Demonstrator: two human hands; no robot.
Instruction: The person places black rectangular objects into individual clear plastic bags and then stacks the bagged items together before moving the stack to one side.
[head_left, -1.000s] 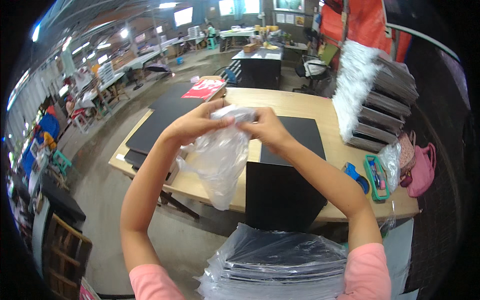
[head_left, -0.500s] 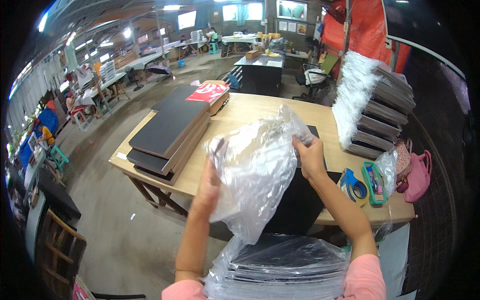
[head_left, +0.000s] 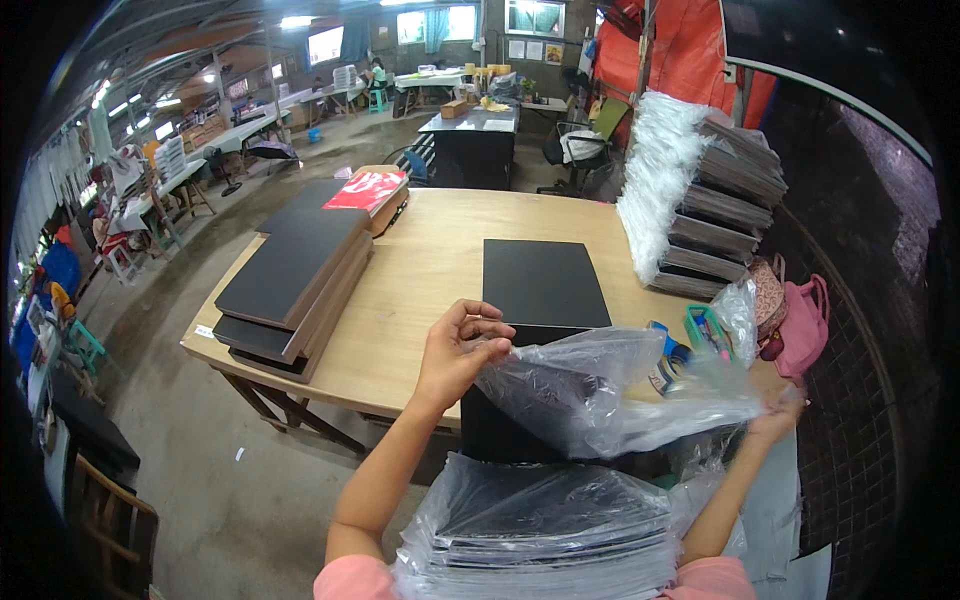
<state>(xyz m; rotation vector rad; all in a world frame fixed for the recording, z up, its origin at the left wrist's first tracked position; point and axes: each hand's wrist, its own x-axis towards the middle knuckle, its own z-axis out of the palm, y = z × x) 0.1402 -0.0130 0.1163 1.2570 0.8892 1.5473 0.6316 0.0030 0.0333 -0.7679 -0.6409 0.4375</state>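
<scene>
Grey concrete flooring point(head_left: 230, 470) is spreading across a wide workshop, where a red tarpaulin point(head_left: 690, 50) is hanging at the far right and a dark, square-sided desk point(head_left: 470, 155) is standing beyond a pale wooden table point(head_left: 430, 235). On the table's left side, a pile of black-faced boards with brown edges point(head_left: 300, 260) is resting, and a red-and-white printed booklet point(head_left: 366, 190) is lying near its far end. Toward the middle, a flat, matte black panel point(head_left: 545, 285) is lying bare on the wood, while a second black panel point(head_left: 490, 425) is showing at the near edge, partly behind a crumpled, clear plastic bag point(head_left: 590, 400). That bag is hanging sideways between the two hands, above the near edge. The left hand point(head_left: 462, 350) is pinching its left end between thumb and curled fingers; the right hand point(head_left: 778, 410), blurred, is holding the right end, its exact finger positions being hard to make out. Nearest the body, a stack of dark sheets wrapped in clear film point(head_left: 550, 540) is sitting below the bag. To the right, a blue tape dispenser point(head_left: 668, 343), a green plastic tray of pens point(head_left: 691, 322) and a pink handbag point(head_left: 803, 320) are resting, with a tall pile of plastic-wrapped dark panels point(head_left: 725, 195) standing farther back.
</scene>
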